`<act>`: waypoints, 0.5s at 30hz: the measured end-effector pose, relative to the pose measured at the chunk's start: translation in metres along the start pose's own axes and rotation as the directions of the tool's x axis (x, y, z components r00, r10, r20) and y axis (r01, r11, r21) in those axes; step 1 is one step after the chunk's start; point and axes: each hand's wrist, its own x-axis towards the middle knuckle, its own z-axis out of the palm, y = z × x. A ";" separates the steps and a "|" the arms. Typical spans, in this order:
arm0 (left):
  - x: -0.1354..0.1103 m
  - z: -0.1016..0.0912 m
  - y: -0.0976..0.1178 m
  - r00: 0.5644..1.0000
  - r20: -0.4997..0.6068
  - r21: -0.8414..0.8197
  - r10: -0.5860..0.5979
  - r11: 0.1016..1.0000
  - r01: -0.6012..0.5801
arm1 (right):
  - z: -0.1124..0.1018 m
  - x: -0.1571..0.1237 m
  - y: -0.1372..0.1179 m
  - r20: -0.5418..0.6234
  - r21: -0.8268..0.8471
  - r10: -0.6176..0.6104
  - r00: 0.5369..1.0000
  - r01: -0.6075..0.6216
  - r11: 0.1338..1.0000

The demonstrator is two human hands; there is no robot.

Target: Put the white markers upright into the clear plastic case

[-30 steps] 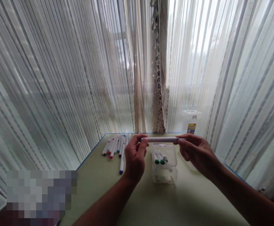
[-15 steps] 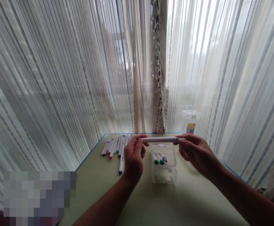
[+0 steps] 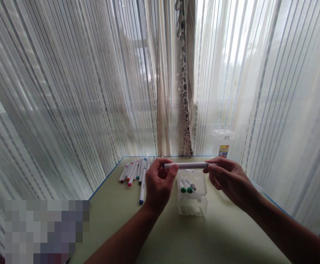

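A white marker (image 3: 191, 165) is held level above the table, a dark tip showing at its left end. My left hand (image 3: 161, 179) is closed on that left end, thumb against the barrel. Fingers of my right hand (image 3: 228, 174) pinch the other end, where a greyish part shows between them. Below the marker stands an open clear plastic box (image 3: 191, 209). In it lie two green-ended markers (image 3: 186, 187) and one grey-ended marker (image 3: 192, 186). Beside my left hand, a blue-ended marker (image 3: 142, 189) rests on the table, its far end among other markers.
Several white markers with coloured ends (image 3: 132, 172) lie in a pile at the back left of the pale green table (image 3: 116, 220). A tall clear container (image 3: 223, 141) with a yellow label stands behind my right hand. Striped sheer curtains (image 3: 80, 91) hang behind the table.
My left thumb has shifted right along the marker, and its dark left tip now shows. The right hand keeps its pinch in nearly the same place.
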 end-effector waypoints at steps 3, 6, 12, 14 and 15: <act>0.000 0.000 0.000 1.000 0.008 0.001 0.005 1.000 -0.005 | 0.001 -0.001 -0.002 -0.004 -0.003 0.003 1.000 -0.003 1.000; -0.001 0.000 -0.001 1.000 0.004 0.005 0.006 1.000 -0.006 | 0.003 -0.001 -0.003 -0.014 -0.004 0.008 1.000 -0.009 1.000; -0.002 -0.001 -0.001 0.998 0.026 -0.037 -0.049 0.998 0.050 | 0.002 0.000 -0.002 -0.026 -0.004 0.015 1.000 -0.015 1.000; -0.002 -0.001 -0.002 0.998 0.027 -0.046 -0.054 0.997 0.056 | 0.001 0.000 -0.001 -0.029 -0.001 0.016 0.999 -0.016 1.000; -0.001 -0.001 -0.003 0.998 0.028 -0.054 -0.057 0.997 0.058 | 0.000 0.001 -0.001 -0.031 0.001 0.017 0.999 -0.017 1.000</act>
